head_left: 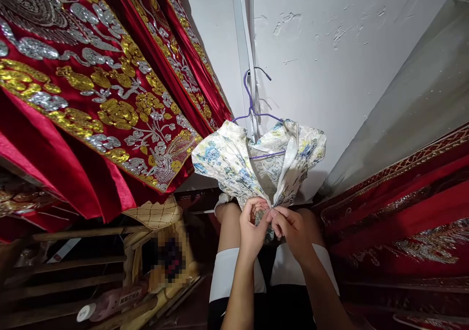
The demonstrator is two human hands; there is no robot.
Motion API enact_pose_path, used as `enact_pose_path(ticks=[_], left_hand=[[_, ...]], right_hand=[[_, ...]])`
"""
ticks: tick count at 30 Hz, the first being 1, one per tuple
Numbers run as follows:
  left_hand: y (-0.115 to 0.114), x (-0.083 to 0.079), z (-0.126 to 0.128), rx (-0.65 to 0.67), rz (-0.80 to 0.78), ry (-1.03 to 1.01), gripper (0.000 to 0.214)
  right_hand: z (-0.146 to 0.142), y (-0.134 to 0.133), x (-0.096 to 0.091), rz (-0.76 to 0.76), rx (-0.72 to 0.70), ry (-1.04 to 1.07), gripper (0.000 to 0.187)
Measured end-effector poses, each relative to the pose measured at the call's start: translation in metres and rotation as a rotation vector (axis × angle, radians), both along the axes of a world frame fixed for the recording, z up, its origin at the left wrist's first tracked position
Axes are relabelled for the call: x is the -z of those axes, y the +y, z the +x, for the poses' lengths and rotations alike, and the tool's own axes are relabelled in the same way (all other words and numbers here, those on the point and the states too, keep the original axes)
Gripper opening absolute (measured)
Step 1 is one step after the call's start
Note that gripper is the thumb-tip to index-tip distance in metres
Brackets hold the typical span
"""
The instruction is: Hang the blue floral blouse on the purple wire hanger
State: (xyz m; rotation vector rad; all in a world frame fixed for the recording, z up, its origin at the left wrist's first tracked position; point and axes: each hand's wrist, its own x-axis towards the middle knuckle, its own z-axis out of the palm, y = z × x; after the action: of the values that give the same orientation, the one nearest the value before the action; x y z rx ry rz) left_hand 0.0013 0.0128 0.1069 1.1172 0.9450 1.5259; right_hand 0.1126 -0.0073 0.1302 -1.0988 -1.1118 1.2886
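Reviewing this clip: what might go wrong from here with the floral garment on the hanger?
1. The left hand and right hand pinch the floral garment close together at its front, so uneven edges could go unseen beneath them.
2. The purple hanger has an open hook; a hard downward pull might unseat it.
3. The red sequined cloth hangs close to one shoulder and could snag the fabric.
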Motion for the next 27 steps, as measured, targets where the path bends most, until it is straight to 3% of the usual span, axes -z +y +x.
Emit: enact_pose_path(ticks=[11,16,21,27], left_hand=[[-0.001,0.004,-0.006,0.015,-0.111,-0.185,0.035],[0.001,0.006,-0.012,0.024,-0.026,-0.069,0.035],[0.003,0.01,-0.011,0.018,0.053,0.104,0.023],[-0.002,0.012,0.004,-0.135,-0.004,0.083,0.022]], right_hand=[[-0.005,0.002,0.005,-0.045,0.004,0.085,0.034],[-0.01,0.001,0.006,-0.019,-0.037,0.004,0.04],[-0.007,0.003,0.001,-0.047,-0.101,-0.075,0.037],[-0.007,0.017,-0.011,-0.041,-0.136,-0.138,0.029]])
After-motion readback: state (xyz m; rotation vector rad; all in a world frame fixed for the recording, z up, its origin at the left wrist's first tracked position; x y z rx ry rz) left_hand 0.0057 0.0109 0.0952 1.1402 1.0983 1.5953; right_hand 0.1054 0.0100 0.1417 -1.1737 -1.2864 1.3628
